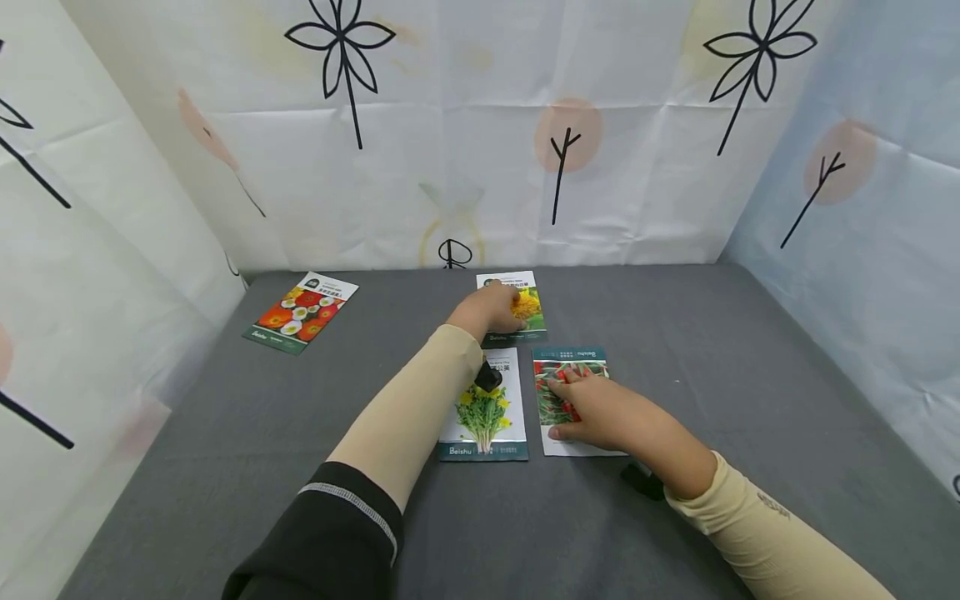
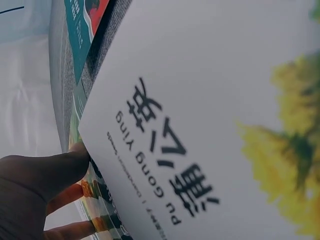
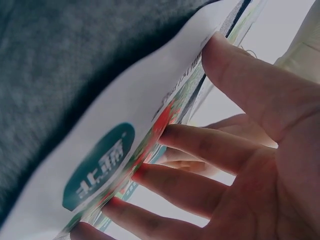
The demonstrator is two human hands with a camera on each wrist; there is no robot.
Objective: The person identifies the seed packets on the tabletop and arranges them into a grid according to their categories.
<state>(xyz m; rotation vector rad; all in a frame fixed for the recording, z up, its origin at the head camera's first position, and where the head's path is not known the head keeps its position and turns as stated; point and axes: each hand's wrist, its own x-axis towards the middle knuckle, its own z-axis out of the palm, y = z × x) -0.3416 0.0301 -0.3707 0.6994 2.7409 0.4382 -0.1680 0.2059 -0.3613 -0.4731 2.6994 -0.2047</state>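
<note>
- Right hand (image 1: 600,408): fingers spread and extended, thumb and fingertips touching the red-pepper packet (image 1: 553,408) without curling round it.
- Left hand (image 1: 491,310): fingers reaching, uncurled, across the yellow-flower packet (image 1: 531,302) at the far side of the table.
- Obstructions, as seen from where I stand: the left hand covers the left part of the yellow-flower packet; the right hand covers much of the pepper packet; the beige left sleeve (image 1: 408,408) and a black wrist device (image 1: 488,377) overlap the upper part of the dandelion packet (image 1: 487,421).
- Placement: dandelion and pepper packets lie side by side, slightly apart, nearer the person; a red-and-white-flower packet (image 1: 300,312) lies tilted, well apart at left.
- Surroundings: gray cloth (image 1: 300,425) beneath; pale printed backdrop (image 1: 450,108) behind.
- Appearance: the pepper packet has its green band at the far end, white at the near end; the other three bear green bands nearest the person.
</note>
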